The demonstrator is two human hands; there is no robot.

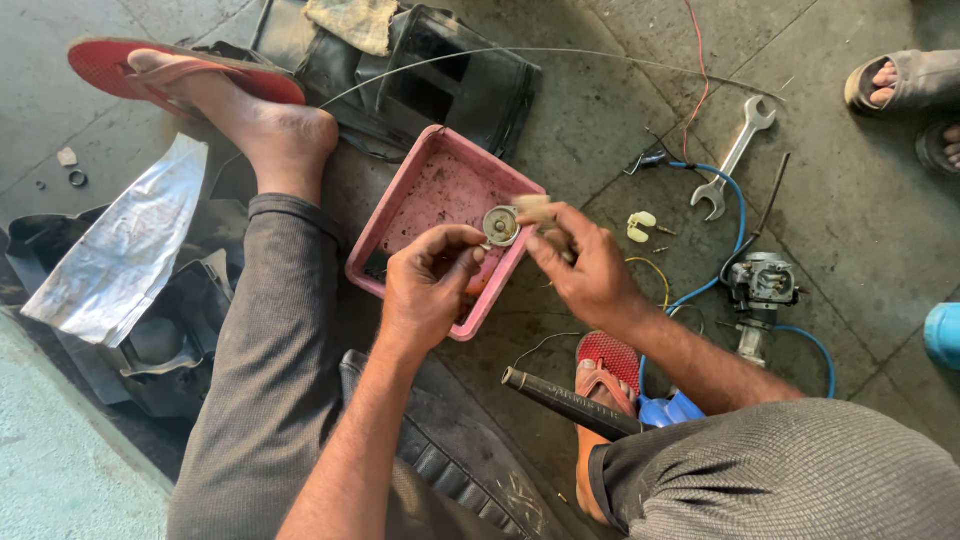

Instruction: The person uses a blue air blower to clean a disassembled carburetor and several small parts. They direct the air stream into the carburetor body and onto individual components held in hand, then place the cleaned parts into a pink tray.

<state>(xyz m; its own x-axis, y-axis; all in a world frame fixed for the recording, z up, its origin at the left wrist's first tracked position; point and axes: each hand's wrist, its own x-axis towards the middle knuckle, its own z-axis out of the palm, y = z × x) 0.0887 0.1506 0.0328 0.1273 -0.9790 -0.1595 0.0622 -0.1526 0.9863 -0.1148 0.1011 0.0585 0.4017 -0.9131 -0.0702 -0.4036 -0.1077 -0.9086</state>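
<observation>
Grey concrete floor (860,250) | pink tray (400,215) | spanner (733,157) | carburettor (762,283)

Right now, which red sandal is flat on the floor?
The red sandal near the right forearm lies flat; the other red sandal, upper left, is tipped up on its heel.

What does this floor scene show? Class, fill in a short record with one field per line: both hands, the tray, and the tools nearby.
Left hand: pinches a small round metal part
Right hand: holds a brush against that part
Tray: pink, on the floor beneath the hands
Spanner: flat on the floor, to the right
Carburettor: on the floor beside a blue hose
</observation>
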